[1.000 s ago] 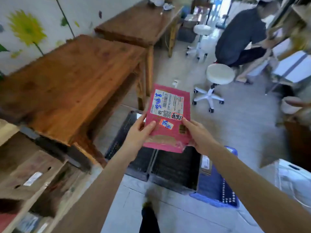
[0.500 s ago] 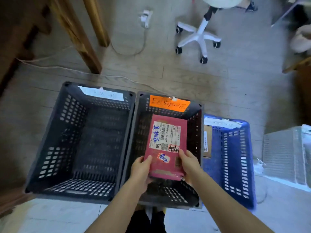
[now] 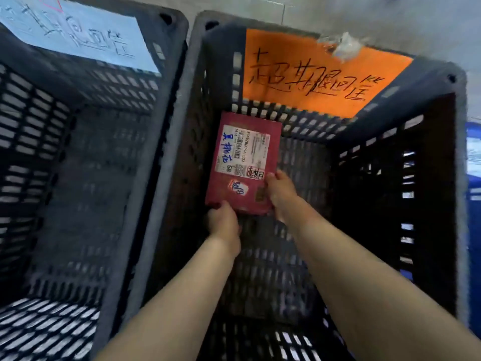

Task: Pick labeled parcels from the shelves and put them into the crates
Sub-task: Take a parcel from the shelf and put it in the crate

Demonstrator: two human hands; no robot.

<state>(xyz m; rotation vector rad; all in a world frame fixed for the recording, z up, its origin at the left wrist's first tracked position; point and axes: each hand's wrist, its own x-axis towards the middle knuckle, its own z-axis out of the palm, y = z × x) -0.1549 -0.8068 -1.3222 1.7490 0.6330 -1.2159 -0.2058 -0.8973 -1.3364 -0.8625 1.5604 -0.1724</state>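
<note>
- Half a second on, both arms have gone deep into the middle crate (image 3: 440, 178), and the parcel that was held up over its opening now sits low inside; the view has closed in, so the stool and most of the floor have dropped out of sight.
- That dark slotted crate surrounds both hands, and its far wall beyond them carries an orange paper sign (image 3: 312, 74) with black handwriting.
- Beside the left arm, wall to wall with the middle one, stands a second dark crate (image 3: 86, 162), with a pale blue handwritten sign (image 3: 86, 32) at its far rim.
- Past the right arm, a sliver of a blue crate (image 3: 473, 152) shows at the frame's edge.
- Between the hands lies the red parcel (image 3: 243, 162), label up, its far end near the crate's far wall.
- Right hand (image 3: 279, 195) grips the parcel's right side, thumb on top.
- Left hand (image 3: 225, 225) holds the parcel's near left corner, fingers curled under.
</note>
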